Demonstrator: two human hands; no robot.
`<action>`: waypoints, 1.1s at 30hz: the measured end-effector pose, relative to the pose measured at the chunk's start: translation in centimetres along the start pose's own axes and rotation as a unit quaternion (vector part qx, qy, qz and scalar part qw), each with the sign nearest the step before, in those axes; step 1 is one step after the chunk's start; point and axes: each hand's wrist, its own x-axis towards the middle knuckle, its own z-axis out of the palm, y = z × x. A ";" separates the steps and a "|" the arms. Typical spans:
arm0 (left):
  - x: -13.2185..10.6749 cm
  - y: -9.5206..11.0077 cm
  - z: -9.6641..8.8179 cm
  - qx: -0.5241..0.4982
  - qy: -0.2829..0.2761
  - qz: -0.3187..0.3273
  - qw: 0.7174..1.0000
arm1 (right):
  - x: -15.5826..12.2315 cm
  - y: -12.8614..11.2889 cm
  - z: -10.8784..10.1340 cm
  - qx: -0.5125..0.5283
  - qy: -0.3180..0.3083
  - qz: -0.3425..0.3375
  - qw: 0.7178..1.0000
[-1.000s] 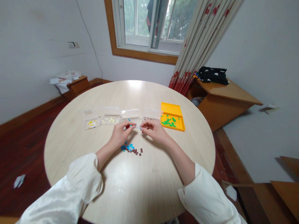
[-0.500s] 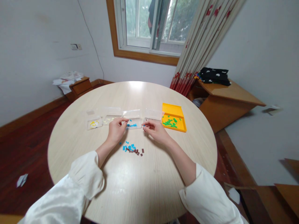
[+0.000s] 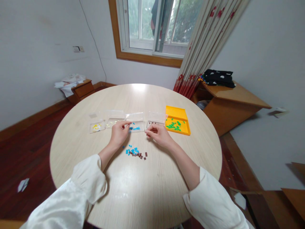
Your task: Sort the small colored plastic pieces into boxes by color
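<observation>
My left hand [image 3: 119, 133] is pinched at the near left edge of a clear box holding blue pieces [image 3: 136, 127]. My right hand [image 3: 159, 134] is also pinched, its fingertips at the near edge of a clear box with dark brown pieces [image 3: 155, 119]. Whatever either pinch holds is too small to make out. Between my wrists, on the round wooden table [image 3: 143, 190], lies a small pile of blue and brown pieces [image 3: 135, 152].
Two more clear boxes sit to the left, one with yellow pieces [image 3: 96, 126] and one with pale pieces [image 3: 113, 122]. An orange box with green pieces [image 3: 177, 121] stands to the right. A wooden desk with dark cloth [image 3: 228, 92] is beyond the table.
My hands moved apart and slightly forward to the boxes. A blue piece seen at my right fingertips half a second ago no longer shows. The camera view shifted a little.
</observation>
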 end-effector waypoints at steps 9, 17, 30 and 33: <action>-0.1 0.2 0.0 -0.001 -0.018 -0.006 1.000 | 0.2 0.5 0.1 0.010 0.000 -0.012 1.000; 0.0 0.4 -0.1 -0.002 -0.015 -0.004 1.000 | 0.4 1.0 0.1 0.053 0.017 -0.003 0.998; -1.5 2.1 0.5 -0.056 -0.124 0.166 0.977 | 0.0 1.1 0.6 0.096 -0.026 0.023 0.995; -1.5 2.1 0.4 -0.053 -0.142 0.182 0.972 | 0.0 0.9 0.8 0.098 -0.039 0.015 0.994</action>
